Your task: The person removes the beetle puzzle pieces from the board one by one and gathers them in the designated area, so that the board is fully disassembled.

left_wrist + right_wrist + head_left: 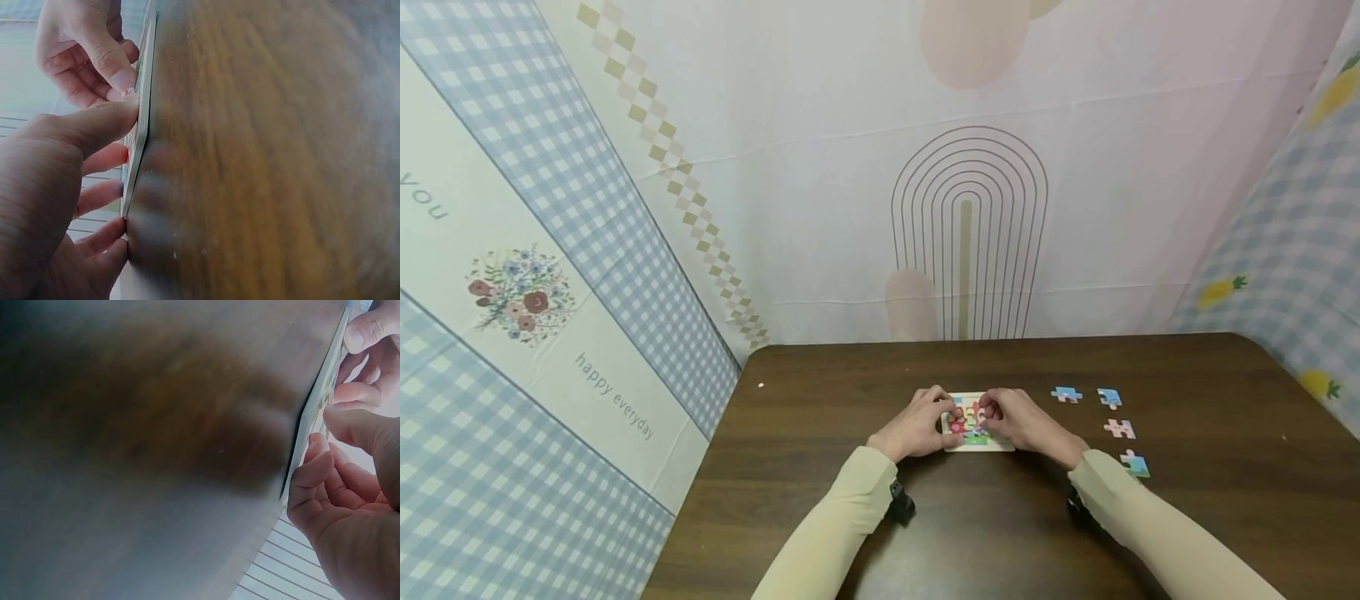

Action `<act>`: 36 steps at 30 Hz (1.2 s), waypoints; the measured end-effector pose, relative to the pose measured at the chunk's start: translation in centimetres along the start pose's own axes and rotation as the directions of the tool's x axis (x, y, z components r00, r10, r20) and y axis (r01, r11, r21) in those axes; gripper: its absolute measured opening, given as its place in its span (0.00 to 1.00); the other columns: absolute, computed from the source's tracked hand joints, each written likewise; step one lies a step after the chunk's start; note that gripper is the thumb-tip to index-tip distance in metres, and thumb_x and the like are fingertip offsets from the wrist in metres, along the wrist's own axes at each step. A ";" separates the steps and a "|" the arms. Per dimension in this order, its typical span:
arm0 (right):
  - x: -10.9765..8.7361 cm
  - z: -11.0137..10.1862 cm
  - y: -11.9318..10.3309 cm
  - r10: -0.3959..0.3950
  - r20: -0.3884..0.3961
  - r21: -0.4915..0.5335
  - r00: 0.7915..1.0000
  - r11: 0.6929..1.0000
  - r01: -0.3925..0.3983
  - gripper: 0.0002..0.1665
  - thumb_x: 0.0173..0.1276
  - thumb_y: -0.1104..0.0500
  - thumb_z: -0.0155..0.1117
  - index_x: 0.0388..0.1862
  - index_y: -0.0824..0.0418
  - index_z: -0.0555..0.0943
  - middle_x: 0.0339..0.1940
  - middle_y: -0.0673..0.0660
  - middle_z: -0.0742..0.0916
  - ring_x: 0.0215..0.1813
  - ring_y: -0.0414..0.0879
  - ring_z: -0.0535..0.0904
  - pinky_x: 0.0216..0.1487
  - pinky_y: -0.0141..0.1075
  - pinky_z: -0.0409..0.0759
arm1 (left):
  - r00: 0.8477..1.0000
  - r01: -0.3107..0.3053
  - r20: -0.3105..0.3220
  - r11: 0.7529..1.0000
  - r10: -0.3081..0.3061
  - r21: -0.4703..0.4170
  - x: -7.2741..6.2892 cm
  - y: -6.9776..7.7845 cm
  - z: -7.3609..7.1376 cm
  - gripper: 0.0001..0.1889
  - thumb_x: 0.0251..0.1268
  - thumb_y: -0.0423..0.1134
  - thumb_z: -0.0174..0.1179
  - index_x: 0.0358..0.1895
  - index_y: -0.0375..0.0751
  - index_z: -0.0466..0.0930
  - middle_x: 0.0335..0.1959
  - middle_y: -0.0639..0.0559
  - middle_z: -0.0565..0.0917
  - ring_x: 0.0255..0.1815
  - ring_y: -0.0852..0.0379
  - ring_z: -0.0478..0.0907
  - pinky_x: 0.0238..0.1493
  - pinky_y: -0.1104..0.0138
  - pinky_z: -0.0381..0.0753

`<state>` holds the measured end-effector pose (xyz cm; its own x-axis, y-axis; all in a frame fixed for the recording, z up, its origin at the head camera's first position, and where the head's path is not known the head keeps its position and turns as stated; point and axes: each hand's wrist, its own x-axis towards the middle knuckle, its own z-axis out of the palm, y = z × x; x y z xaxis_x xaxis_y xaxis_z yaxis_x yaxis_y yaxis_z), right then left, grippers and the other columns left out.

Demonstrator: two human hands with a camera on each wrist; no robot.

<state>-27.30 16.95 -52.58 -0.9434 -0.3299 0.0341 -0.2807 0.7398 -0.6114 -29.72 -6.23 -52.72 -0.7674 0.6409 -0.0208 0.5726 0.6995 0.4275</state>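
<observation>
A small jigsaw puzzle board [1002, 444] with a pale rim lies flat on the table, colourful pieces filling part of it. My left hand [917, 425] steadies its left side; the thumb [115, 115] presses at the near rim and the other fingertips touch the surface and left edge. From the right, my right hand [1026, 422] bends over the board. Its thumb and fingers pinch a reddish-pink puzzle piece [978, 411] close over the middle, mostly hidden by the fingertips. In the right wrist view the right thumb [350, 424] and curled fingers meet right at the board.
Several loose puzzle pieces lie right of the board, among them a blue one [1066, 394], a pink one [1121, 428] and a blue-green one [1134, 463] beside the right sleeve. The dark wooden table [820, 392] ends at a patterned curtain [820, 208].
</observation>
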 end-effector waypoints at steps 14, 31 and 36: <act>-3.2 -1.9 1.3 0.020 -0.014 0.031 1.000 0.999 -0.020 0.13 0.77 0.64 0.71 0.54 0.71 0.85 0.39 0.56 0.87 0.39 0.43 0.77 0.39 0.32 0.78 | 1.000 0.007 0.019 1.000 -0.007 -0.004 -0.4 0.0 -0.1 0.16 0.75 0.52 0.71 0.60 0.54 0.86 0.70 0.54 0.77 0.77 0.50 0.69 0.74 0.57 0.78; -7.9 -5.1 4.9 0.058 -0.096 -0.053 0.994 0.997 -0.063 0.08 0.74 0.63 0.73 0.48 0.65 0.87 0.37 0.50 0.87 0.37 0.37 0.76 0.38 0.31 0.76 | 1.000 -0.001 0.013 1.000 0.001 -0.021 -0.4 0.0 0.1 0.16 0.74 0.50 0.72 0.59 0.52 0.86 0.70 0.53 0.77 0.76 0.50 0.69 0.75 0.57 0.77; -8.8 -5.8 6.4 0.047 -0.126 -0.084 0.991 0.995 -0.057 0.06 0.73 0.64 0.74 0.45 0.64 0.88 0.35 0.50 0.86 0.36 0.35 0.75 0.37 0.31 0.76 | 1.000 -0.031 -0.003 0.999 0.030 -0.013 -0.3 -0.5 0.3 0.17 0.75 0.51 0.71 0.60 0.51 0.86 0.69 0.52 0.77 0.75 0.49 0.69 0.73 0.57 0.78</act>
<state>-21.84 27.96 -52.19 -0.9702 -0.2184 0.1051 -0.2399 0.8043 -0.5437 -29.65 -6.67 -53.15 -0.7503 0.6610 -0.0053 0.5921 0.6756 0.4392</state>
